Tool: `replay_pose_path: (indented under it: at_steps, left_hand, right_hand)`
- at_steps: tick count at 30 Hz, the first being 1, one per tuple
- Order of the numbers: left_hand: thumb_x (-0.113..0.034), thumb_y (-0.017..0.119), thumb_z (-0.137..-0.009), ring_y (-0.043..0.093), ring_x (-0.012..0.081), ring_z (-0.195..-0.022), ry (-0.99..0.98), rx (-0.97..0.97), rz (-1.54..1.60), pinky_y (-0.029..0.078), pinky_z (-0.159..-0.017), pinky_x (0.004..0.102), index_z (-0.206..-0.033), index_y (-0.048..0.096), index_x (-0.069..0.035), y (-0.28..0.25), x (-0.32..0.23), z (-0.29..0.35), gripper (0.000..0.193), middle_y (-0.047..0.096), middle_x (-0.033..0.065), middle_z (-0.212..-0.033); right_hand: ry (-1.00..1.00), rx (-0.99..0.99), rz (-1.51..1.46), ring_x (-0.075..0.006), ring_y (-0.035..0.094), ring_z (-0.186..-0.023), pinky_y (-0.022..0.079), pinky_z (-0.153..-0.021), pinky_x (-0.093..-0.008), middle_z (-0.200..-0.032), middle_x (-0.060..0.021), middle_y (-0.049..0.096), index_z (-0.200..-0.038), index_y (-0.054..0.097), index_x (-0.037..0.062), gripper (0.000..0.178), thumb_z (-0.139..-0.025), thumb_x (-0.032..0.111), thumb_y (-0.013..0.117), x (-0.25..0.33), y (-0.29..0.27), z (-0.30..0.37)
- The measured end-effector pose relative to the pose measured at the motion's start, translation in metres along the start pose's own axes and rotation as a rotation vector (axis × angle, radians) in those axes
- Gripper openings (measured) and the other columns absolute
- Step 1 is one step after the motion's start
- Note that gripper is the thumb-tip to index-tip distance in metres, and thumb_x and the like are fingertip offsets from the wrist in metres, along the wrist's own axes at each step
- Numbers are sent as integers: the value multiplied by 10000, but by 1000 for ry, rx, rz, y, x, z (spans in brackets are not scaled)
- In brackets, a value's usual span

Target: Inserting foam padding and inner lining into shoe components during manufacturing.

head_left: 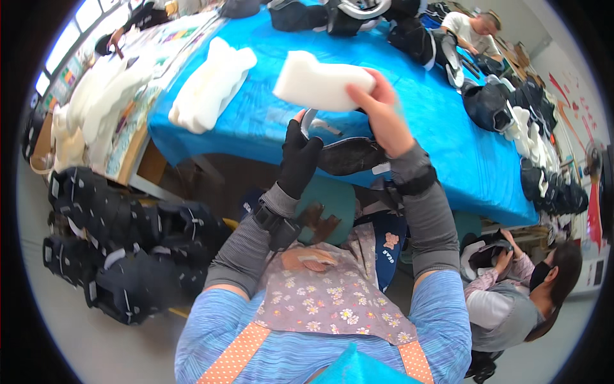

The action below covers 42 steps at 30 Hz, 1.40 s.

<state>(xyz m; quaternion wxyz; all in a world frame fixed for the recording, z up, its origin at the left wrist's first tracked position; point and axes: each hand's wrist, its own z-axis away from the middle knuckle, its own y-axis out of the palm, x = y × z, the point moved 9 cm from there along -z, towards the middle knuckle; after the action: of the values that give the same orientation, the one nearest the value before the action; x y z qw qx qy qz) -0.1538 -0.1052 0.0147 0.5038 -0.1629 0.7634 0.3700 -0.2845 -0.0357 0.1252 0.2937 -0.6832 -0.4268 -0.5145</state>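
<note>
My right hand (389,118), bare, pinches the right end of a thick white foam piece (320,83) with a cut-out outline, held up above the table's near edge. Below it, my left hand (299,157) in a black glove with bare fingertips grips a black padded piece (350,157) with a grey curved rim. That piece hangs in front of the blue table cover, over my lap; its exact kind I cannot make out. A stack of similar white foam pieces (211,83) lies on the table, left of my hands.
Blue sheeting covers the table (268,38). Black padded items (358,16) line its far side, others (489,105) its right. More black items (121,249) are piled at lower left. White foam (109,102) covers a left-hand table. Co-workers sit at right (511,301) and far right (473,32).
</note>
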Motion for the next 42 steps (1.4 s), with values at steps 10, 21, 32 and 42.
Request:
replay_pose_path:
  at_steps: [10,21,32,42]
  left_hand:
    - [-55,558,-842,427,249,-1283,252,66,-362,335,-1078,348,-1461,290,4,8,3,17,677,425,172,-1386]
    - [-25,568,-868,416,210,-1287,188,152,-148,338,-1077,337,-1499,217,-52,10,23,17,722,423,136,-1386]
    - [-22,547,-881,439,200,-1243,206,156,-177,373,-1040,332,-1501,193,-61,10,25,17,715,435,135,-1358]
    - [-3,533,-879,427,220,-1274,217,168,-197,355,-1071,340,-1487,194,-36,11,23,15,697,430,153,-1373]
  right_hand:
    - [-149,86,280,-170,564,-1111,478,-936,-291,-1199,-71,581,-1249,524,29,484,-809,-68,702,-9,-68,64]
    - [-438,113,850,-271,582,-1025,467,-900,-356,-1088,-89,637,-1083,632,66,422,-692,-18,764,9,-23,69]
    - [-416,120,827,-264,580,-1026,467,-893,-354,-1081,-83,643,-1086,634,60,411,-706,23,786,10,-19,66]
    - [-333,96,720,-257,583,-1027,471,-883,-342,-1085,-83,640,-1089,632,56,421,-703,23,795,1,-32,65]
